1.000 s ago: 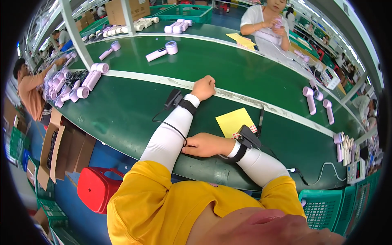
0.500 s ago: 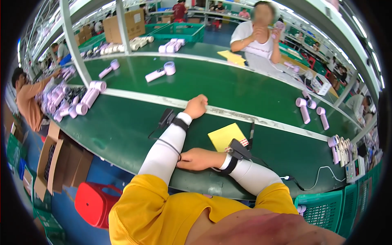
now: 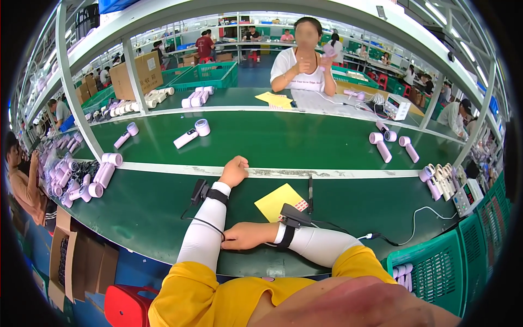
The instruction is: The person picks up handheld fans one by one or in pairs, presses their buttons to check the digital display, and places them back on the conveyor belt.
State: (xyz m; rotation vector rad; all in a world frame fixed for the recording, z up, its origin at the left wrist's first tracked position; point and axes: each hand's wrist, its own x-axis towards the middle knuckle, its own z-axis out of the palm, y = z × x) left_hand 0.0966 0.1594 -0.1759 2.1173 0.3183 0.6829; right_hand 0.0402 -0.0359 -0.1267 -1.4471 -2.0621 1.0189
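My left hand is closed in a loose fist beside the pale rail that divides the green bench, and no object shows in it. Across my body, my right hand has its fingers closed at my left forearm, on a thin black cable along the white sleeve. The fingertips are partly hidden against the sleeve. Each wrist has a black strap with a small black device, one on the left and one on the right. Yellow paper with a red-and-white label sheet lies near a black pen.
A pile of lilac handheld fans fills the bench's left end. Single fans lie beyond the rail. Right are more fans, a meter box and green crates. Opposite, a person holds a fan.
My view has tilted up and turned slightly to the right, so the bench appears shifted left. Both hands keep nearly the same pose.
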